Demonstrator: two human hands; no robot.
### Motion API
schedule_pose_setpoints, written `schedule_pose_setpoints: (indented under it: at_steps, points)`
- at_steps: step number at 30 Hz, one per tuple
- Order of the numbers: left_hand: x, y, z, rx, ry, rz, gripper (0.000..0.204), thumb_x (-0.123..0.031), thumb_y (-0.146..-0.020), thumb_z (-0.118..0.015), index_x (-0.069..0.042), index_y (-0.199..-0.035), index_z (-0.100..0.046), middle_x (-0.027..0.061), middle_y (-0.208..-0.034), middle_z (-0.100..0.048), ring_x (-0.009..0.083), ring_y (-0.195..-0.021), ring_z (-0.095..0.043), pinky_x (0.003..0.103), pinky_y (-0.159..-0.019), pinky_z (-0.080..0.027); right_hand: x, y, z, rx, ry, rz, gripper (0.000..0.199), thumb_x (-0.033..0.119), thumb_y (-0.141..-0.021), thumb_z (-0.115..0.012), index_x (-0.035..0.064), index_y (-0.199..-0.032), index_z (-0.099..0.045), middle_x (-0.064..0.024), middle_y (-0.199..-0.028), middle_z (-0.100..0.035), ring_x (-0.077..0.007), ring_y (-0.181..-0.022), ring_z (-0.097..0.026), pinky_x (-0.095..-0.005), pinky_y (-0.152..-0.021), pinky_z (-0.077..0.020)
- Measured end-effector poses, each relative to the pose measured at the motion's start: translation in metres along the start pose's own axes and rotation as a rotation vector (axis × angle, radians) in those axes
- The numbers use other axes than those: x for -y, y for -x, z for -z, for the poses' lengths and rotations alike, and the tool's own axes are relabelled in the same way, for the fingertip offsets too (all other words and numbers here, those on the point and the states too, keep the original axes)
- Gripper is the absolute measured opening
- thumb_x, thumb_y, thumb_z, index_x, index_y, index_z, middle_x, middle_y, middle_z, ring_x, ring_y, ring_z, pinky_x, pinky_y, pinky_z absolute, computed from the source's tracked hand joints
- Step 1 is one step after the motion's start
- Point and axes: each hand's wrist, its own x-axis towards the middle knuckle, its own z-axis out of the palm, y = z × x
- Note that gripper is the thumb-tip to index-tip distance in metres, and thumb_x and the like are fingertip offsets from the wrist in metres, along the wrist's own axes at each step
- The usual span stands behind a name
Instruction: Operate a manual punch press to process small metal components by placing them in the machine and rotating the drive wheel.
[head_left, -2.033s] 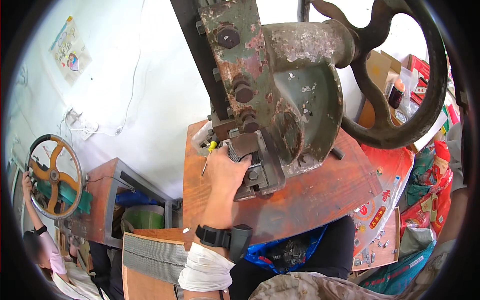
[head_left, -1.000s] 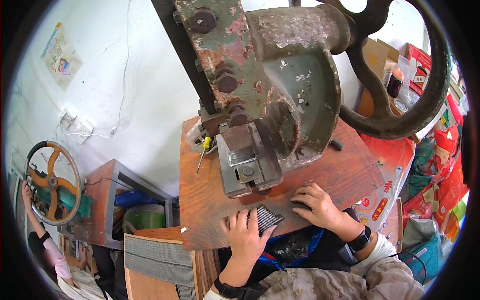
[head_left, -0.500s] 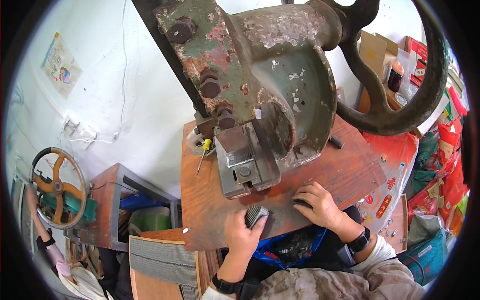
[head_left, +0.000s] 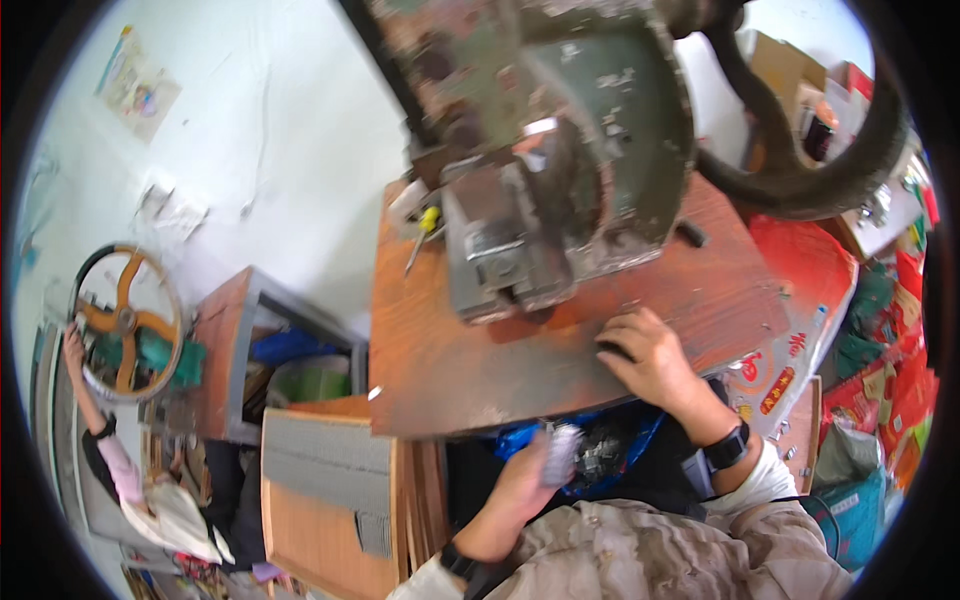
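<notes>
My left hand (head_left: 520, 482) is closed round a small bundle of grey ridged metal pieces (head_left: 562, 455), blurred by motion, just below the table's front edge. Under it lies a blue bag (head_left: 640, 440) with loose small metal bits inside. On the wooden tabletop (head_left: 450, 370), my right hand (head_left: 650, 362) rests with curled fingers. Something dark shows beneath those fingertips, too unclear to name. Beyond both hands stands the worn green press (head_left: 640, 130), with a grey metal die block (head_left: 510, 285) under its ram. Neither hand touches the press.
A yellow-handled screwdriver (head_left: 429, 219) lies left of the die block. A wooden tray (head_left: 320, 500) holding rows of grey strips stands at lower left. Farther left, another person's hand (head_left: 73, 345) is at a spoked wheel (head_left: 126, 320). Red bags (head_left: 905, 350) are piled at right.
My left hand has moved from over the table, down and right, to over the blue bag, carrying the metal pieces. My right hand stays on the tabletop. The view has shifted downward.
</notes>
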Motion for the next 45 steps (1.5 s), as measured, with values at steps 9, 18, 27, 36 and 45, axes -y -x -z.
schedule_pose_setpoints:
  at_steps: [9,18,27,36,45]
  points:
    - [-0.019,0.107,0.135,-1.088,-1.621,-1.182,0.026,-0.01,-0.079,-0.066,0.0,-0.103,-0.062,0.0167,-0.087,-0.063,0.0356,-0.087,-0.058,0.043,-0.081,-0.046,0.002,0.007,0.005,0.046,0.072,-0.028,0.021,-0.001,-0.066,-0.07,-0.0017,-0.086,-0.063,-0.0155,-0.091,-0.06,-0.0336,-0.088,-0.056,-0.0399,-0.078,-0.0473]
    - [-0.017,0.194,0.255,-0.878,-0.787,-0.335,0.059,-0.009,-0.069,-0.081,0.005,-0.12,-0.055,0.01,-0.098,-0.063,0.0166,-0.086,-0.058,0.029,-0.078,-0.049,0.009,0.006,-0.001,0.104,0.119,-0.097,0.018,-0.001,-0.07,-0.065,-0.0039,-0.088,-0.062,-0.0168,-0.093,-0.059,-0.0345,-0.092,-0.054,-0.0394,-0.081,-0.045]
    - [-0.036,0.192,0.253,-0.834,-0.724,-0.315,0.062,-0.005,-0.064,-0.084,0.003,-0.119,-0.057,0.0082,-0.098,-0.064,0.0161,-0.082,-0.059,0.029,-0.074,-0.05,0.011,0.006,-0.002,0.103,0.16,-0.08,0.017,-0.002,-0.072,-0.064,-0.0041,-0.088,-0.061,-0.0168,-0.093,-0.059,-0.0349,-0.092,-0.054,-0.0391,-0.081,-0.0445]
    - [-0.032,0.194,0.226,-0.977,-1.352,-0.371,0.051,-0.01,-0.067,-0.072,0.006,-0.113,-0.058,0.0222,-0.1,-0.063,0.0324,-0.09,-0.064,0.034,-0.08,-0.05,0.012,0.004,-0.005,0.103,0.143,-0.072,0.017,-0.002,-0.072,-0.064,-0.0042,-0.088,-0.061,-0.0168,-0.091,-0.058,-0.0344,-0.09,-0.054,-0.0385,-0.08,-0.0449]
    - [-0.014,0.207,0.274,-1.042,-1.092,-0.369,0.048,-0.01,-0.066,-0.073,0.006,-0.109,-0.06,0.0204,-0.092,-0.066,0.026,-0.081,-0.066,0.034,-0.074,-0.052,0.012,0.003,0.008,0.043,0.202,-0.035,0.019,0.0,-0.068,-0.068,-0.001,-0.086,-0.063,-0.0158,-0.09,-0.06,-0.0345,-0.087,-0.056,-0.0407,-0.079,-0.0464]
